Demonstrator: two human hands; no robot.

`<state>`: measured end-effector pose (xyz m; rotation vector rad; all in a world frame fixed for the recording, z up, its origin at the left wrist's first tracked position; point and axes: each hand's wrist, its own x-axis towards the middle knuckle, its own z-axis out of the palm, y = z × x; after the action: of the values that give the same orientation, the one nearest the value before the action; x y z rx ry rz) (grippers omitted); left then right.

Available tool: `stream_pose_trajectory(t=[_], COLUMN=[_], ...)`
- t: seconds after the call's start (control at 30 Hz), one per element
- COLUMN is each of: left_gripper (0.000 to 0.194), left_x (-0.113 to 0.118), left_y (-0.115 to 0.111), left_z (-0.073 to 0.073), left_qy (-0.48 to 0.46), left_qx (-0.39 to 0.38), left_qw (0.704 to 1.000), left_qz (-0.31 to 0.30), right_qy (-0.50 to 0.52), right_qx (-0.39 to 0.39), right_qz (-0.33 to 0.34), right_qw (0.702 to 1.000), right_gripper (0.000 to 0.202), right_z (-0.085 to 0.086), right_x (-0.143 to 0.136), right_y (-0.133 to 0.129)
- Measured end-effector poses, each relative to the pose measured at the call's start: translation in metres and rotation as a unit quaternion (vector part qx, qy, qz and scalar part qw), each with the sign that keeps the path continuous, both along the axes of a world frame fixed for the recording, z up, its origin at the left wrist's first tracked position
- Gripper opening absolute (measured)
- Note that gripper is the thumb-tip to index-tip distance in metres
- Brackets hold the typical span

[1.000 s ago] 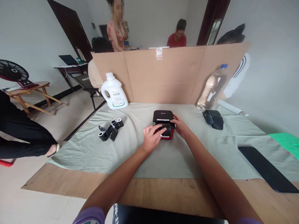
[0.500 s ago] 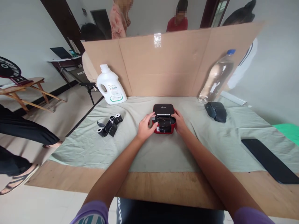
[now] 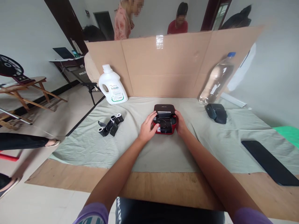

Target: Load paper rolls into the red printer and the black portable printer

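1. Two bare forearms [image 3: 120, 168] rise from the bottom of the frame, out of purple sleeves [image 3: 97, 210], across a plywood table edge [image 3: 163, 185] and onto a pale green cloth [image 3: 168, 155].
2. At the lower right lies a black slab [image 3: 268, 160], probably a tablet or phone, well apart from both hands.
3. In the centre, a red-and-black box that looks like a compact label printer [image 3: 173, 128] sits on the cloth between the hands. The left hand [image 3: 147, 128] bends round its left edge, fingertips at the side, thumb at the front corner. The right hand [image 3: 181, 123] closes on its right side, some fingers hidden; how firmly either presses, I cannot tell.
4. The printer's lid [image 3: 164, 108] seems ajar, towards the upper part of the frame. A dark strip or flap [image 3: 165, 128] faces the person; the left thumb is nearer to it than any right finger. The long axis apparently runs front to back, between the palms.
5. Left of centre, black rolls [image 3: 109, 126] lie in a cluster; right of centre, a dark rounded device [image 3: 216, 113].
6. Farther up stand a white detergent bottle [image 3: 114, 85], a blue-capped clear bottle [image 3: 216, 81] and a cardboard panel [image 3: 163, 68].
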<state>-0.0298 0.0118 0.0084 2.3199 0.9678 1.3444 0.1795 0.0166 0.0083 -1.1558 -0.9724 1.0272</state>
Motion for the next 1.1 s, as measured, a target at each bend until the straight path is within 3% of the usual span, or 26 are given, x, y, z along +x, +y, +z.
stream_pose_trajectory(t=[0.17, 0.3, 0.4, 0.5, 0.57, 0.67, 0.8, 0.93, 1.1], left_gripper=[0.034, 0.03, 0.042, 0.06, 0.061, 0.057, 0.064, 0.068, 0.067], left_x=[0.005, 0.011, 0.014, 0.017, 0.017, 0.016, 0.012, -0.005, -0.069], left_y=[0.003, 0.002, 0.0, -0.001, 0.0, 0.001, 0.002, 0.011, 0.047], left_z=[0.002, -0.001, -0.005, -0.008, -0.008, -0.007, -0.003, 0.015, 0.072], left_qy=[-0.002, -0.061, -0.104, -0.143, -0.159, -0.174, -0.177, -0.204, -0.261], left_qx=[0.001, -0.02, -0.058, -0.159, -0.239, -0.317, -0.367, -0.392, -0.385], left_qw=[0.999, 0.996, 0.992, 0.976, 0.958, 0.93, 0.909, 0.894, 0.884], left_qz=[0.048, 0.066, 0.048, 0.032, 0.0, -0.066, -0.084, -0.067, -0.044], right_qy=[0.016, -0.003, -0.006, -0.02, -0.073, -0.206, -0.373, -0.433, -0.388], right_qx=[-0.009, 0.008, 0.017, 0.042, 0.063, 0.081, 0.07, 0.073, 0.169], right_qz=[-0.078, -0.091, -0.086, -0.036, 0.04, 0.136, 0.104, 0.073, 0.088], right_qw=[0.997, 0.996, 0.996, 0.998, 0.995, 0.966, 0.919, 0.896, 0.902], right_gripper=[0.071, 0.063, 0.056, 0.056, 0.06, 0.076, 0.086, 0.076, 0.078], right_z=[-0.001, -0.001, -0.003, -0.005, -0.005, 0.0, 0.006, 0.012, 0.043], right_x=[-0.001, -0.003, -0.003, 0.004, 0.012, 0.022, 0.019, -0.003, -0.067], right_y=[0.001, -0.004, -0.009, -0.02, -0.033, -0.052, -0.061, -0.038, 0.03])
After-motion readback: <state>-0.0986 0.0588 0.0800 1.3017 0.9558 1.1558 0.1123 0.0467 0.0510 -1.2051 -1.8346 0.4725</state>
